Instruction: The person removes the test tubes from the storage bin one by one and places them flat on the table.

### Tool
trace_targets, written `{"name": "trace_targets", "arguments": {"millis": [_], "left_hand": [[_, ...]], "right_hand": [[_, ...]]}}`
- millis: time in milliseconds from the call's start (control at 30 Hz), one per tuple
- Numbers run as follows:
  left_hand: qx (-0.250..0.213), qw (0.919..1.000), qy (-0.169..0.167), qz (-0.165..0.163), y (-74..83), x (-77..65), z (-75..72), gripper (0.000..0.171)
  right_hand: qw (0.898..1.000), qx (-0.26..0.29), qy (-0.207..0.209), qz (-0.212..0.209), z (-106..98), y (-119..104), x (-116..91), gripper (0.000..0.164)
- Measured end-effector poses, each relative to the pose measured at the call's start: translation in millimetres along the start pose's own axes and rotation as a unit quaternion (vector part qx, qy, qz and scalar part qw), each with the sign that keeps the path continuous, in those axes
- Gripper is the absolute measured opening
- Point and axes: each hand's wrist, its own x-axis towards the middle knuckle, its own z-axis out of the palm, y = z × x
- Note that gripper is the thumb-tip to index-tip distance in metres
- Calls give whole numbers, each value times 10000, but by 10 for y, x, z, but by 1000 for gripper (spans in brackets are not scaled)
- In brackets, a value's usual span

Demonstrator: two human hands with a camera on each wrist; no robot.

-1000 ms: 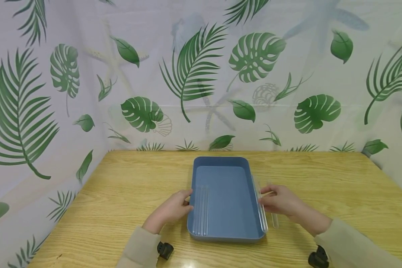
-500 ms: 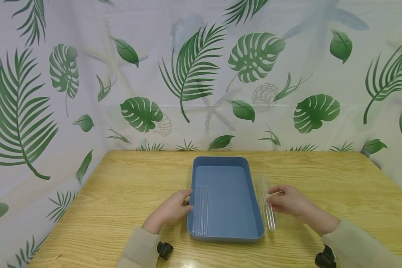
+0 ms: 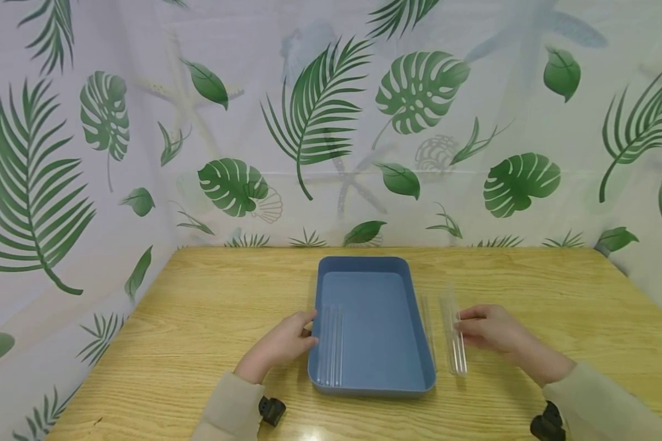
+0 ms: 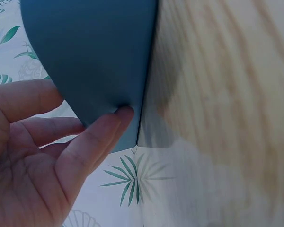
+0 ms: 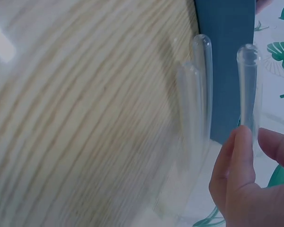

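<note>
- A curtained-off table nook; whether in a home, lab or office cannot be told.
- Leaf-printed cloth [image 3: 331, 211] hangs beyond both hands and off to either side of them, like a backdrop.
- A wood-grain table [image 3: 215, 294] lies under the left hand [image 3: 281, 343] and right hand [image 3: 493, 335].
- Clear tubes [image 3: 459, 356] at the right hand look lab-like; a plain blue tray [image 3: 372, 331] sits between the hands.

tray [image 3: 380, 334] on tbl [image 3: 529, 275], tubes [image 3: 339, 346] in its near l corner, other tubes [image 5: 206, 85] r of it
</note>
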Motion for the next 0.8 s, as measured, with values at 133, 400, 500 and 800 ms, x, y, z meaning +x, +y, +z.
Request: {"name": "trace_targets", "arguments": {"millis": [133,400,500,800], "left_hand": [[20,10000,3,23,-7,2,3,51],[-13,10000,1,26,-17,1,5,51],[5,10000,-2,15,-22,4,4,51],[102,9999,-6,-13,-13,0,-2,52]], "right_hand": [[9997,-192,121,-1,-57,36,4,47],[9992,-256,280,138,-142,102,34,46],[9991,-213,312,181,-159,120,47,46],[9983,-350,417,231,-178,179,87,41]]}}
